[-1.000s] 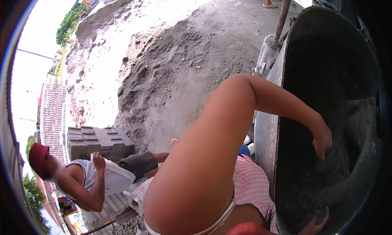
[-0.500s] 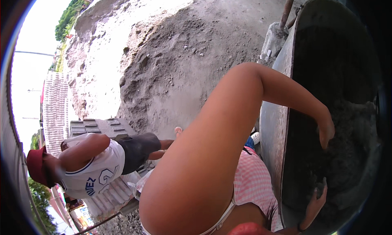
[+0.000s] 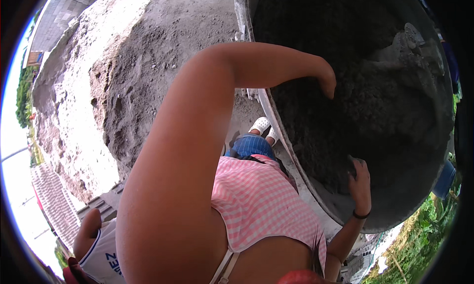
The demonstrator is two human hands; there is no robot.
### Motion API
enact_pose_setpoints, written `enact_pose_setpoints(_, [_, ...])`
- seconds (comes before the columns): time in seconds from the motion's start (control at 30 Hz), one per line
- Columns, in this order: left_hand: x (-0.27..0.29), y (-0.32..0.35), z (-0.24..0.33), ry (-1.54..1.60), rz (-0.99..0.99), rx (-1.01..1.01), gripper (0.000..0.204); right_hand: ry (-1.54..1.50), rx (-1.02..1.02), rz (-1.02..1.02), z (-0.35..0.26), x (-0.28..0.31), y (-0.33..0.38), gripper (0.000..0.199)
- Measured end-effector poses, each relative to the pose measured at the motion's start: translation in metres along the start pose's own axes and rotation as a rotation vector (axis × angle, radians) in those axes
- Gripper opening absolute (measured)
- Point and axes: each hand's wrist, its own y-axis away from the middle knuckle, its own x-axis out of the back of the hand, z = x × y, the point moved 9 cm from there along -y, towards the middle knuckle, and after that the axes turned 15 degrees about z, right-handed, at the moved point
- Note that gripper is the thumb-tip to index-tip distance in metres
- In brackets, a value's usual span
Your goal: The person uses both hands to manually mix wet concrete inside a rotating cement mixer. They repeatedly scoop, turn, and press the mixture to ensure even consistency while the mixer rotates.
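Observation:
A large round mixer drum (image 3: 316, 195) fills the upper right, holding dark wet grey mix (image 3: 365, 96). My left arm reaches across the picture, and my left hand (image 3: 327, 81) bends down at the wrist with its fingertips in the mix. The fingers are partly hidden, so I cannot tell whether they hold anything. My right hand (image 3: 360, 178), with a black band on the wrist, lies spread flat on the mix near the drum's lower rim. A metal paddle (image 3: 410, 42) shows inside the drum.
A big pile of grey sand (image 3: 133, 86) lies to the left of the drum. Another person in a white shirt (image 3: 101, 257) crouches at the lower left beside grey concrete blocks (image 3: 101, 205). My feet in white clogs (image 3: 261, 126) stand against the drum.
The view has swung toward the drum, which now looks larger. My right hand has come up onto the mix. The other person has slid toward the lower left edge.

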Motion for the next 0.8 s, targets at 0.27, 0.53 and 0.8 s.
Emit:
enact_pose_setpoints(0.27, [-0.042,0.012,0.003,-0.083,-0.213,-0.048,0.055,0.007,-0.002,-0.133,0.016,-0.022,-0.003,0.042])
enact_pose_setpoints(0.53, [-0.013,0.003,-0.002,-0.233,-0.055,-0.047,0.051,0.065,0.199,-0.257,0.002,-0.030,-0.055,0.035])
enact_pose_setpoints(0.8, [-0.010,-0.006,-0.006,-0.261,-0.059,-0.036,0.055,0.050,0.032,-0.108,0.093,-0.087,-0.241,0.067])
